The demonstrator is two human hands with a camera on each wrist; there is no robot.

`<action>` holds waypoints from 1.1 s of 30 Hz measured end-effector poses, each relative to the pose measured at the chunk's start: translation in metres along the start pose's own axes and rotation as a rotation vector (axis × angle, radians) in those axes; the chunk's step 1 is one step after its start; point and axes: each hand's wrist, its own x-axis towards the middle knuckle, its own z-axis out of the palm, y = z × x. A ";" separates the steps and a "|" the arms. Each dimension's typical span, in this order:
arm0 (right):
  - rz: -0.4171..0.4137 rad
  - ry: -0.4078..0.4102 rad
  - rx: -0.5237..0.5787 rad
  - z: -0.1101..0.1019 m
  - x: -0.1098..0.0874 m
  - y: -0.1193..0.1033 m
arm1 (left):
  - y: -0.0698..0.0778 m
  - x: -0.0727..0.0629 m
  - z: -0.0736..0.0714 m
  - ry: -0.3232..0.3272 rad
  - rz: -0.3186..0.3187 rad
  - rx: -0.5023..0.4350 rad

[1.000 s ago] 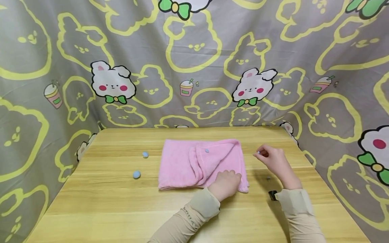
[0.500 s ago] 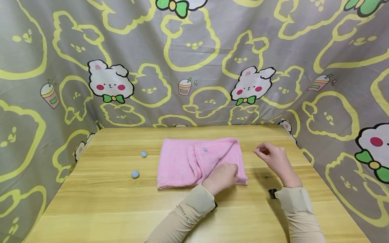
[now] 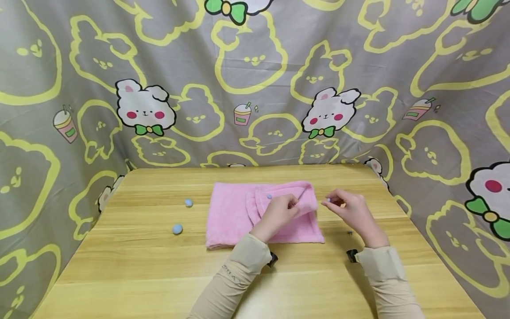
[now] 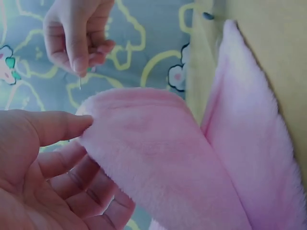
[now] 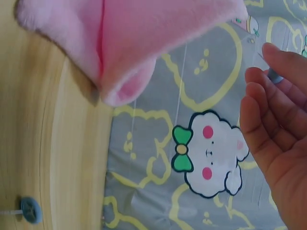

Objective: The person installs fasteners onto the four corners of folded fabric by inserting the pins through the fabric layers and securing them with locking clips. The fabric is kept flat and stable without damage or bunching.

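**While the fingers of the left hand pinch a pink cloth, those of the right hand hold a blue-headed pin**

Cloth: one, fleecy, folded, lying on the desk below and around the left fingers; thumb and forefinger close together on its raised edge, the other fingers loosely bent.

Held pin: one, nipped between right thumb and forefinger, its thin point protruding (near the cloth edge, yet apart from it in the head view).

Second pin: one, on the wrist side of the right fingers, blue head uppermost.

Small blue piece: one, on the cloth, just left of the left fingertips.

Blue discs: two, the farther disc and the nearer disc, on the desk, well left of the left fingers.

Patterned curtain: behind the desk, beyond all fingers.
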 end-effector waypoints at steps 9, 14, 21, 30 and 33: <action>-0.048 -0.084 0.098 0.021 0.000 -0.014 | 0.000 -0.001 -0.010 0.080 -0.080 -0.143; -0.041 -0.116 0.129 0.031 -0.001 -0.020 | 0.001 -0.003 -0.012 0.082 -0.082 -0.153; -0.014 -0.119 0.126 0.039 -0.002 -0.024 | 0.003 -0.004 -0.013 0.071 -0.059 -0.135; -0.067 -0.072 0.133 0.049 -0.004 -0.024 | 0.006 -0.004 -0.011 0.039 0.030 -0.033; -0.049 -0.076 0.140 0.049 -0.004 -0.025 | 0.008 -0.005 -0.011 0.033 0.051 0.005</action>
